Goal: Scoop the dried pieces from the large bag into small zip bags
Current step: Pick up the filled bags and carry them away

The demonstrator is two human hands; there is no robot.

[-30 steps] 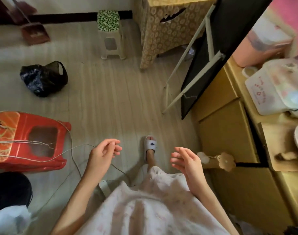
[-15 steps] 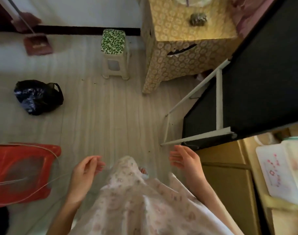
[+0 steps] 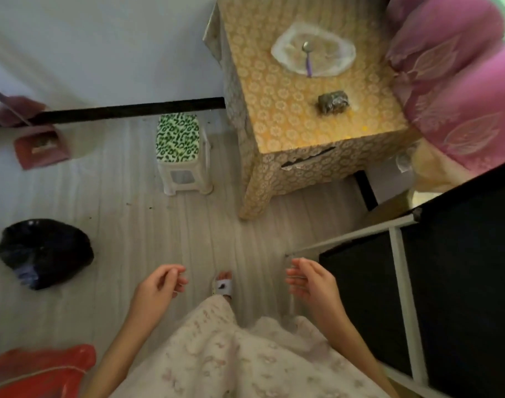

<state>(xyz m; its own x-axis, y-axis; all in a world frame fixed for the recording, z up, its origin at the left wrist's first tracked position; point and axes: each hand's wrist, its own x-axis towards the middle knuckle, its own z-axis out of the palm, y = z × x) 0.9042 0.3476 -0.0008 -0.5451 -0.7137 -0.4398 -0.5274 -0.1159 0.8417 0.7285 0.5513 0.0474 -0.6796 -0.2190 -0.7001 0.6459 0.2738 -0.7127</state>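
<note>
lying open on table (image 3: 277, 110): large bag (image 3: 313, 53), spoon (image 3: 306, 57) inside.

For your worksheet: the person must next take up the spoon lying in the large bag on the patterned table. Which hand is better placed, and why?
Probably the right hand. It is empty with relaxed fingers, and the spoon in the large bag on the patterned table lies ahead on that side. The left hand, also empty, is farther across.
</note>
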